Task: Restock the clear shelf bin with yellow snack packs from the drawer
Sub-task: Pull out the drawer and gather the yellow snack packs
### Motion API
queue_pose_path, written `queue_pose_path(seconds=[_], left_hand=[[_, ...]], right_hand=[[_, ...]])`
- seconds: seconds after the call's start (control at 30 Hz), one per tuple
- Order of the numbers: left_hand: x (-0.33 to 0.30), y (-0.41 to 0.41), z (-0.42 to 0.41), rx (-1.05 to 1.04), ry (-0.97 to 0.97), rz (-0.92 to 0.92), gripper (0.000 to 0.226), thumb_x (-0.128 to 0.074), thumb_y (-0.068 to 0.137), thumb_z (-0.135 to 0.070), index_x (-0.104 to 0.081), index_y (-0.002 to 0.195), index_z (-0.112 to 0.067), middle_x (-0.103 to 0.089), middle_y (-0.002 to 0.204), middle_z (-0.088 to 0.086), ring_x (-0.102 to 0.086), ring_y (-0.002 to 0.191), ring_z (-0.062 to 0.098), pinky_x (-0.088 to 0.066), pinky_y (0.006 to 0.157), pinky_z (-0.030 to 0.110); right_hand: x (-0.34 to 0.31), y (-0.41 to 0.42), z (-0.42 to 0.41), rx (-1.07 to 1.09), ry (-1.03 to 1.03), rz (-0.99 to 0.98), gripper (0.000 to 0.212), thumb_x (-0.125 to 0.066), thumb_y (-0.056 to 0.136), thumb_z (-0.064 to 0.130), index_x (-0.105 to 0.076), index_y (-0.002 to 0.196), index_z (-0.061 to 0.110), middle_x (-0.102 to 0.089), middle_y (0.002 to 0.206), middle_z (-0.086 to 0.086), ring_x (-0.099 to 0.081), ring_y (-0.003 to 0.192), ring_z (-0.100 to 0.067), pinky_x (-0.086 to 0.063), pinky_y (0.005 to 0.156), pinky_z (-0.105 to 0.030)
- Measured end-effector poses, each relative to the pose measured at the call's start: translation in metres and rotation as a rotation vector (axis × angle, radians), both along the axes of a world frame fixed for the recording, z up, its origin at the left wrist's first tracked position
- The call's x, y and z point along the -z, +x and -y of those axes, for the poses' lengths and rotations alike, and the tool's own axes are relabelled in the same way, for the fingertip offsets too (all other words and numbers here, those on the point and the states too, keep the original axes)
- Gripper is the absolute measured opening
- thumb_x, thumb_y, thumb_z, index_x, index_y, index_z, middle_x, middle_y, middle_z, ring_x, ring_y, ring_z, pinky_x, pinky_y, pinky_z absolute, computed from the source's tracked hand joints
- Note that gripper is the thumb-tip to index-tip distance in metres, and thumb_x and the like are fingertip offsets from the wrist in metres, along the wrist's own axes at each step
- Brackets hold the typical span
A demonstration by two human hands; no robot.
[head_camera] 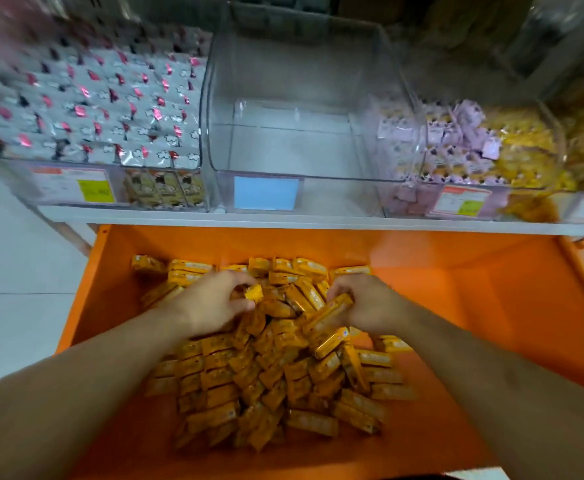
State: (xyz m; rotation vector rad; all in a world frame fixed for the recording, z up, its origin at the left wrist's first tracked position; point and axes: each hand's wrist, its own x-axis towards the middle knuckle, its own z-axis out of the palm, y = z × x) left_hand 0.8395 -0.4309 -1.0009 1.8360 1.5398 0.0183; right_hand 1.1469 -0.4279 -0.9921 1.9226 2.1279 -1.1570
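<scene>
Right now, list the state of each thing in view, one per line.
Drawer: pulled open, a heap of packs inside.
Yellow packs: piled loose in the drawer.
Clear bin: empty, blue label on its front.
Left bin: full of silver packs.
Right bin: partly filled with pink and yellow packs.
Left hand: grips yellow packs.
Right hand: grips yellow packs.

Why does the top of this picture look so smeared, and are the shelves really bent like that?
Head view: motion blur smears the upper shelf, worst over the pink-and-white packs; the clear bin shows soft glare; the shelf edge bows from the wide-angle lens; the yellow snack packs are sharper.
</scene>
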Motion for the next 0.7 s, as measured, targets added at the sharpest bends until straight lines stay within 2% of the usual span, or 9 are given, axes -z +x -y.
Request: queue_pose_path(seconds=[0.07,0.13,0.2,0.23,0.33,0.4,0.47,0.57,0.7], left_hand=[[-0.029,-0.002,0.004,-0.035,-0.025,0.102,0.040,-0.073,0.092,-0.048,-0.065,0.130,-0.039,-0.068,0.131,-0.013,-0.062,0.123,0.014,-0.049,0.108,0.037],[-0.070,0.002,0.008,-0.108,-0.050,0.260,0.029,-0.073,0.093,-0.043,-0.071,0.120,-0.032,-0.071,0.123,-0.012,-0.064,0.116,0.012,-0.050,0.107,0.035],[-0.117,0.008,0.018,-0.197,-0.112,0.488,0.005,-0.070,0.098,-0.026,-0.071,0.103,-0.027,-0.073,0.107,-0.003,-0.069,0.099,0.014,-0.057,0.089,0.023],[-0.139,0.009,0.025,-0.241,-0.148,0.591,0.009,-0.068,0.099,-0.018,-0.070,0.099,-0.026,-0.073,0.107,0.004,-0.070,0.095,0.016,-0.059,0.083,0.021],[-0.185,0.008,0.047,-0.372,-0.202,0.865,0.015,-0.068,0.096,-0.019,-0.074,0.110,-0.018,-0.074,0.121,0.015,-0.073,0.109,0.027,-0.059,0.099,0.044],[-0.205,0.004,0.060,-0.392,-0.240,1.005,0.036,-0.065,0.094,-0.025,-0.070,0.124,-0.005,-0.071,0.124,0.023,-0.070,0.113,0.038,-0.057,0.098,0.052],[-0.217,0.004,0.071,-0.423,-0.248,1.074,0.044,-0.063,0.094,-0.027,-0.066,0.129,0.000,-0.069,0.126,0.027,-0.069,0.112,0.043,-0.060,0.090,0.054],[-0.225,0.009,0.088,-0.470,-0.247,1.118,0.044,-0.063,0.096,-0.031,-0.067,0.127,0.000,-0.070,0.123,0.027,-0.070,0.108,0.045,-0.062,0.084,0.054],[-0.224,0.020,0.099,-0.518,-0.207,0.998,0.046,-0.060,0.098,-0.047,-0.076,0.116,-0.008,-0.076,0.112,0.019,-0.074,0.097,0.038,-0.061,0.072,0.042]], right_hand=[[-0.039,-0.006,0.002,0.002,0.021,-0.054,0.035,-0.091,0.074,0.039,-0.068,0.100,0.040,-0.062,0.100,0.013,-0.061,0.073,-0.005,-0.044,0.057,-0.015],[-0.081,-0.012,0.006,0.002,0.067,-0.099,0.028,-0.085,0.078,0.041,-0.070,0.101,0.038,-0.061,0.085,0.007,-0.057,0.068,-0.008,-0.049,0.059,-0.021],[-0.122,-0.019,0.014,0.037,0.117,-0.183,0.027,-0.081,0.078,0.052,-0.071,0.095,0.033,-0.069,0.078,0.001,-0.064,0.068,-0.012,-0.058,0.071,-0.039],[-0.143,-0.022,0.020,0.061,0.144,-0.240,0.029,-0.080,0.081,0.052,-0.072,0.091,0.027,-0.070,0.074,-0.002,-0.066,0.066,-0.012,-0.058,0.069,-0.040],[-0.196,-0.032,0.044,0.114,0.197,-0.400,0.039,-0.075,0.090,0.050,-0.068,0.084,0.012,-0.065,0.063,-0.005,-0.062,0.055,-0.013,-0.053,0.057,-0.034],[-0.223,-0.039,0.062,0.116,0.231,-0.466,0.042,-0.071,0.093,0.050,-0.065,0.078,0.012,-0.063,0.062,-0.008,-0.061,0.053,-0.016,-0.052,0.056,-0.034],[-0.238,-0.045,0.076,0.156,0.234,-0.547,0.041,-0.070,0.096,0.045,-0.063,0.076,0.010,-0.061,0.066,-0.010,-0.062,0.056,-0.020,-0.054,0.055,-0.038],[-0.238,-0.056,0.088,0.278,0.155,-0.735,0.036,-0.073,0.096,0.035,-0.063,0.083,0.003,-0.064,0.079,-0.025,-0.066,0.066,-0.025,-0.054,0.050,-0.038],[-0.231,-0.071,0.089,0.396,0.076,-0.864,0.032,-0.076,0.094,0.027,-0.060,0.100,0.000,-0.064,0.075,-0.021,-0.057,0.055,-0.029,-0.043,0.041,-0.029]])
